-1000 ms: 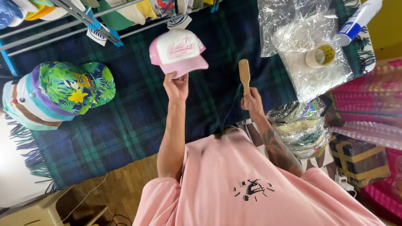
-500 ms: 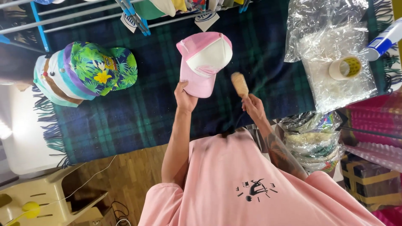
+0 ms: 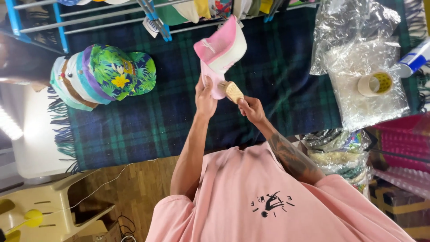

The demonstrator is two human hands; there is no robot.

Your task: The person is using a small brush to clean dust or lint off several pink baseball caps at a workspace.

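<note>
Left hand point(image 3: 205, 96) is clamped on the brim of a pink and white cap point(image 3: 219, 49), fingers closed around the pink peak, with the crown raised and tilted away from the body above a dark blue and green plaid blanket point(image 3: 179, 116). Right hand point(image 3: 251, 109) is closed around the handle of a wooden brush point(image 3: 233, 91); the brush head lies against the cap's brim, just beside the left hand's fingers. Cap and brush are both held clear of the blanket, near its middle.

Surroundings, as observed:
1. A stack of caps point(image 3: 101, 74) lies on the blanket well to the left, topped by a cap with a green tropical leaf print.
2. A drying rack point(image 3: 89, 13) with grey bars and blue joints runs along the top edge, carrying more caps and paper tags.
3. Clear plastic bags point(image 3: 358, 58) lie on the blanket at the right, with a roll of tape point(image 3: 375, 84) resting on them.
4. A white and blue tube point(image 3: 414, 58) sits at the far right edge, partly cut off.
5. A pile of bagged items point(image 3: 340, 154) lies at the lower right, near the right forearm.
6. A beige plastic chair point(image 3: 49, 210) stands on the wooden floor at the lower left.

The person wears a pink shirt with a small black print.
</note>
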